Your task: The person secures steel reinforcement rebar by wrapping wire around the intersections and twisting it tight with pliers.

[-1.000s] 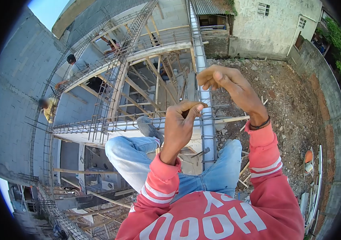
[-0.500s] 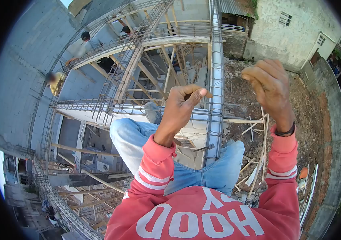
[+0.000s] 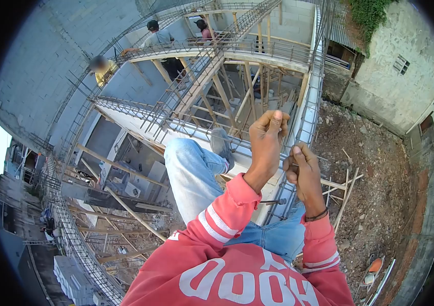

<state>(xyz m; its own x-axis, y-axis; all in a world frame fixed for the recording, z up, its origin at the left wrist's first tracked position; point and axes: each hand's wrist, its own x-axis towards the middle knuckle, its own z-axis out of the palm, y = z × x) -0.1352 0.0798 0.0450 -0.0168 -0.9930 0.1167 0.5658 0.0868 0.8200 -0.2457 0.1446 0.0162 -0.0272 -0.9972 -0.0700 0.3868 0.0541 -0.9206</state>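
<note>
My left hand (image 3: 268,140) is raised above the wall top, its thumb and fingers pinched together; whatever lies between them is too small to make out. Just right of it and lower, my right hand (image 3: 303,171) has its fingers curled against the thumb, with nothing distinguishable in them. The two hands are close but apart. Beneath them runs a white wall top (image 3: 306,122) with a rebar cage (image 3: 314,86) along it. A dark metal tool or bar (image 3: 273,202) lies on the wall between my legs.
Three people stand by the walls at the upper left: one in yellow (image 3: 106,71), one in grey (image 3: 159,37), one in red (image 3: 206,33). Wooden props (image 3: 222,94) fill the room below. Rubble ground (image 3: 375,178) lies right, with an orange wheelbarrow-like object (image 3: 373,270).
The view has turned, shifting the structure to the right. My right hand has come down and in beside my left hand, which has turned more upright, still pinched.
</note>
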